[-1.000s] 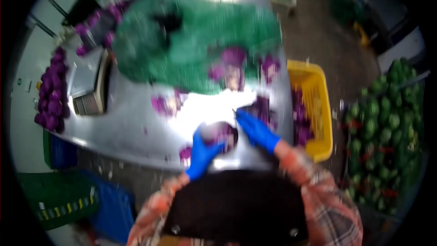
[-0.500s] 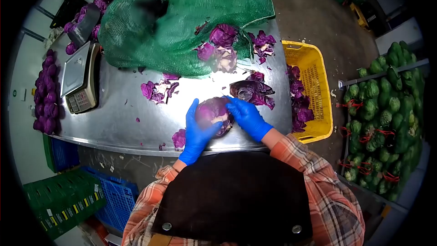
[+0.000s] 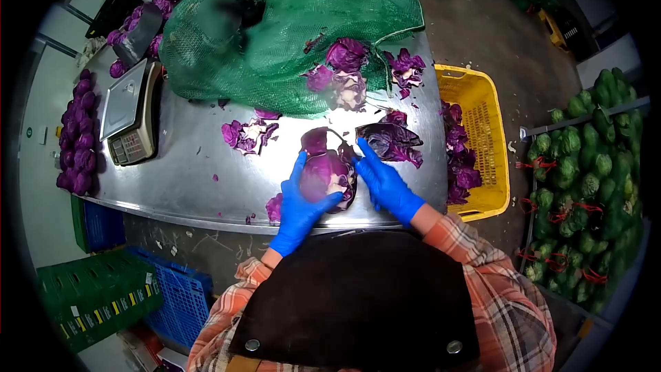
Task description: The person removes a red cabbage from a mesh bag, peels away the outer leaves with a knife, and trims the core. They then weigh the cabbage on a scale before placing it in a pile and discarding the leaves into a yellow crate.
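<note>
A red cabbage [image 3: 319, 173] sits at the front of the steel table, its pale stem end partly showing. My left hand [image 3: 300, 208], in a blue glove, holds it from the left with the thumb across its near side. At its right side my right hand [image 3: 390, 187], also gloved in blue, pinches a dark outer cabbage leaf [image 3: 350, 178] that stands partly away from the head. Another purple leaf [image 3: 315, 140] spreads out at the far side of the head. Close to my right fingers lies a heap of dark leaves [image 3: 390, 142].
Green mesh sacking [image 3: 289, 34] covers the far part of the steel table [image 3: 186, 186]. A scale [image 3: 131, 120] stands left, beside piled red cabbages [image 3: 79, 138]. At the right edge, a yellow crate [image 3: 485, 117] holds loose leaves. Leaf scraps [image 3: 248, 136] lie about.
Outer leaves have come farther away from the head at its far and right sides. My right hand has shifted slightly right and nearer to me, while my left hand keeps its hold.
</note>
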Demonstrator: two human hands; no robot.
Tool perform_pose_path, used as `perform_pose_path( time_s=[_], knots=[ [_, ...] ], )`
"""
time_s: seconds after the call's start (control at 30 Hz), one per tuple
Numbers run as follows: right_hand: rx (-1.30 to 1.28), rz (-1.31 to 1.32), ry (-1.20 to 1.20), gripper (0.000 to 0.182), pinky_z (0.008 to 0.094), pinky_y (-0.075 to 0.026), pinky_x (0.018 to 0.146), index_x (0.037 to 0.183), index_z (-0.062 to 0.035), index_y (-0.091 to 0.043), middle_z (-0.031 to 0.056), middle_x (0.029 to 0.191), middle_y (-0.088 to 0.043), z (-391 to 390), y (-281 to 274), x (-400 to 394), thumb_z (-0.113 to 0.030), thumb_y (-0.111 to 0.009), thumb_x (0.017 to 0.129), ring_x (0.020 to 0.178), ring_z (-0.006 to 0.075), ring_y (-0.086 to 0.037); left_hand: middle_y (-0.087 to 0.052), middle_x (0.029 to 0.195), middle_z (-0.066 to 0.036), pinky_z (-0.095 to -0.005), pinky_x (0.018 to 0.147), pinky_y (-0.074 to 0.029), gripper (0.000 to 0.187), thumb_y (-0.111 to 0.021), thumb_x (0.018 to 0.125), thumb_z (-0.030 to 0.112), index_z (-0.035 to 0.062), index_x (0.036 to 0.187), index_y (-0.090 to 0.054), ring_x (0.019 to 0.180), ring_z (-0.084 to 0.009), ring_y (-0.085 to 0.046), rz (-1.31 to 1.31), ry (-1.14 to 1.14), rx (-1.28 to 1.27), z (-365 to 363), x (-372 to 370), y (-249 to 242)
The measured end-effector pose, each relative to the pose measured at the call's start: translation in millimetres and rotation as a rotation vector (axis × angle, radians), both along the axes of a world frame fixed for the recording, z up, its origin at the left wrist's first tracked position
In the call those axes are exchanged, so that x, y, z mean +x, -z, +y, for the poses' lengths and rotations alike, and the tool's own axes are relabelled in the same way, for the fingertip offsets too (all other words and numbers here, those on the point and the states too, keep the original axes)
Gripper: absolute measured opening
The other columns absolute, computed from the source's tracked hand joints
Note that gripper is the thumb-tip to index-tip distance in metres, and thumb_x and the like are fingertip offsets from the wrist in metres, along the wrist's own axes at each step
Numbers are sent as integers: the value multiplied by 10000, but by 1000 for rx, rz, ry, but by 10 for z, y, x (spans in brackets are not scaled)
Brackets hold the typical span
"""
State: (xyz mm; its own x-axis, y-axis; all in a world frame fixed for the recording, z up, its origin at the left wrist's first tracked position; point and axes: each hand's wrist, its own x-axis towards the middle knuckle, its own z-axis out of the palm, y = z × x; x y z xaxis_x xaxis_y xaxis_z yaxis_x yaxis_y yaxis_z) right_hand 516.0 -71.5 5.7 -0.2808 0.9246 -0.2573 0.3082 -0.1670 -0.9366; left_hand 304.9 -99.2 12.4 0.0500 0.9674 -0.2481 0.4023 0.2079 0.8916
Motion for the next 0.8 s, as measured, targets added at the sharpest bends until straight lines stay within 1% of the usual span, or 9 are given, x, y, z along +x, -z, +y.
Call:
perform_pose_path(
  time_s=[0.07,0.13,0.33,0.37,0.4,0.47,0.7,0.77,0.8],
  knots=[
    [73,-11,-25,679,366,-452,934,1483,-54,-158,249,1330,-488,-148,-66,-84,-347,-490,968,1175,346,-540,-396,1311,-174,-385,1040,-382,1011,-842,679,234,64,1462,-226,1209,-274,-449,-50,-48,92,-26,50,86],
    [240,-57,-10,675,374,-469,904,1480,-52,-168,264,1314,-490,-217,59,-155,-350,-491,967,1159,370,-545,-386,1358,-157,-368,1053,-379,971,-838,694,177,45,1447,-239,1233,-247,-442,-137,-91,122,-23,106,119],
    [72,-55,-4,493,385,-502,815,1401,-72,-385,240,1171,-594,-33,218,-121,-312,-465,978,930,377,-641,-360,1400,-156,-369,1062,-361,923,-813,716,166,11,1433,-252,1262,-253,-414,-228,-156,145,14,190,186],
    [108,-73,56,426,361,-523,654,1304,-89,-502,184,918,-665,15,195,-135,-344,-491,962,708,293,-654,-361,1389,-164,-372,1065,-351,935,-815,707,188,-5,1429,-252,1265,-262,-406,-262,-175,135,41,195,191],
    [-424,137,170,410,290,-478,479,1210,-91,-553,97,702,-580,114,164,-88,-396,-525,938,533,177,-576,-361,1377,-172,-376,1068,-341,948,-817,698,210,-22,1424,-253,1267,-272,-397,-297,-194,124,50,200,189],
    [-416,157,209,412,237,-398,375,1114,-66,-581,23,619,-454,100,234,-87,-425,-564,912,434,90,-456,-362,1406,-163,-386,1072,-344,940,-807,709,163,2,1440,-239,1268,-270,-416,-323,-112,131,-1,153,106],
    [-346,179,295,255,217,-344,340,1052,-72,-569,25,774,-623,169,887,116,-296,-561,931,426,61,-442,-319,1458,-136,-388,1097,-313,974,-796,715,131,67,1477,-192,1318,-248,-368,-458,-61,71,-278,-185,79],
    [44,-156,91,551,304,-503,679,1284,-85,-456,111,1095,-605,324,219,201,-321,-686,842,824,191,-601,-318,1460,-135,-388,1097,-314,972,-796,717,140,69,1477,-195,1319,-245,-366,-436,-72,67,-238,-163,68],
    [71,-203,28,719,336,-432,866,1357,-87,-385,135,1206,-547,291,101,153,-331,-742,783,1033,226,-533,-317,1460,-134,-388,1097,-314,971,-796,718,145,70,1477,-196,1320,-244,-365,-424,-74,52,-257,-156,54]
  ],
)
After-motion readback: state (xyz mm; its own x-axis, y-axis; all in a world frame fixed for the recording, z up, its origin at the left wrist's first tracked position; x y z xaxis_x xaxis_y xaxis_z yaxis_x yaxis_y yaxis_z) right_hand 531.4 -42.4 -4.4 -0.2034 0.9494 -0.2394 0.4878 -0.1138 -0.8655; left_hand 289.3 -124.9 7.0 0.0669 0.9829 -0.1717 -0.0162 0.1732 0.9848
